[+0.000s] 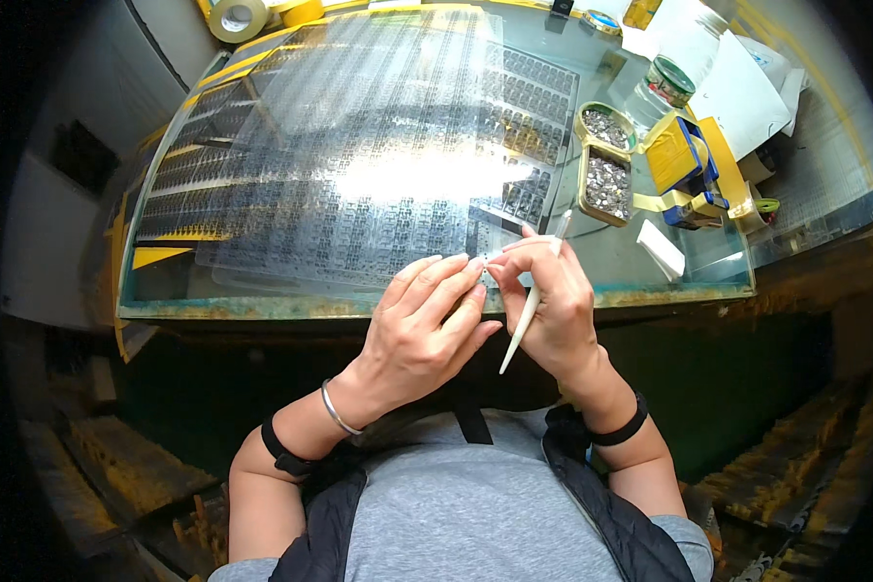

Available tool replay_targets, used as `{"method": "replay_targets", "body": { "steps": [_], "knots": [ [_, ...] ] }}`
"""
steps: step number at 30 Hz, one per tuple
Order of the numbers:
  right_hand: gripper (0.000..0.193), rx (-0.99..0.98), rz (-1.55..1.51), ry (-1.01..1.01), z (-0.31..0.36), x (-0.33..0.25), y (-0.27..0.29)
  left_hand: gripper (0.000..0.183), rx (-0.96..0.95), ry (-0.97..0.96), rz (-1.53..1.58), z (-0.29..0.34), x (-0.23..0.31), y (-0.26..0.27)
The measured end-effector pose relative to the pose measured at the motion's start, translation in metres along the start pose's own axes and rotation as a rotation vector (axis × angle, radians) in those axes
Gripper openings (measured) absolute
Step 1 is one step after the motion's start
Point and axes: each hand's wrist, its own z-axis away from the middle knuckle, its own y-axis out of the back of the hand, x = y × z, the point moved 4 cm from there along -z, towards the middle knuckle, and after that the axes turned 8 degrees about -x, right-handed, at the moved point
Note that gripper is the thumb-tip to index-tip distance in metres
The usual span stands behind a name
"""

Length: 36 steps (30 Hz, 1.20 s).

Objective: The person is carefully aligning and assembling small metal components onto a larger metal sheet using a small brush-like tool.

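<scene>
My right hand (556, 299) is closed round a slim white tool with a tapered end (520, 330), which slants across the palm. Its thumb and index fingertip pinch together close to my left hand (422, 315). The fingers of that left hand are bent and pressed together, their tips meeting those of the right. Whatever lies between the fingertips is too small to make out. Both hands are over the near edge of a glass tabletop (310, 307). Just beyond them lie clear plastic sheets (291, 145) with rows of small dark patterns, partly washed out by glare.
On the right stand an open two-part tin (606, 184) of small shiny pieces, a yellow and blue tape dispenser (684, 160), a folded white paper (661, 251) and a glass jar (667, 82). Tape rolls (238, 19) sit at the far left.
</scene>
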Motion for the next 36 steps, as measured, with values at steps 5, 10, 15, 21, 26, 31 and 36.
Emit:
{"method": "replay_targets", "body": {
  "steps": [5, 10, 15, 21, 26, 31, 36],
  "knots": [
    [0.020, 0.034, 0.009, -0.032, 0.002, 0.002, -0.004, 0.032, 0.021, 0.009, 0.000, -0.001, 0.001, -0.001],
    [0.020, 0.045, 0.001, -0.077, 0.001, 0.002, -0.004, 0.032, 0.036, 0.010, 0.007, 0.001, 0.000, -0.001],
    [0.020, 0.174, 0.012, -0.239, 0.005, 0.015, 0.003, 0.031, 0.025, 0.023, 0.041, 0.000, -0.001, 0.002],
    [0.018, 0.282, -0.331, -0.279, 0.007, 0.028, 0.005, 0.014, 0.006, 0.098, 0.121, -0.015, -0.010, 0.013],
    [0.017, 0.369, -0.622, -0.249, 0.016, 0.018, 0.025, 0.015, -0.030, 0.189, 0.208, -0.036, -0.013, 0.013],
    [0.015, 0.524, -0.220, -0.202, 0.067, 0.031, 0.095, 0.011, -0.058, 0.282, 0.243, -0.036, -0.016, -0.001],
    [0.014, 0.804, 0.317, -0.478, 0.151, 0.081, 0.199, 0.011, -0.077, 0.359, 0.384, -0.042, -0.010, 0.003]
  ]
}}
